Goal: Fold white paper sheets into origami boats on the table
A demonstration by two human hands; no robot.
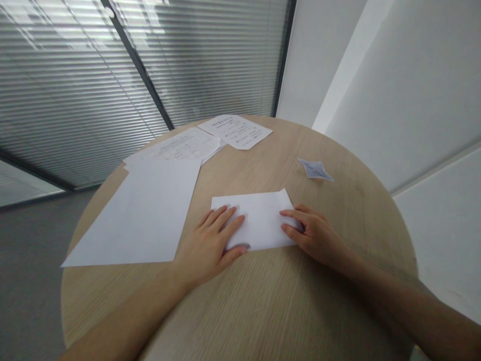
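Left hand [208,243], head view: spread open, palm down, fingers on the paper [261,218], gripping nothing, apparently to keep it flat. Right hand [315,231]: fingers half-curled at the right edge, seemingly steadying it; any pinch cannot be confirmed. Paper lies on the table [259,306], beside a blank sheet [143,215]. Both forearms angle inward, wrists low.

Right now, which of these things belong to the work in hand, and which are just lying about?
In hand:
white paper, touched by left hand and right hand

Apparently just lying about:
large blank sheet, left
printed papers, at the back
small folded paper, right
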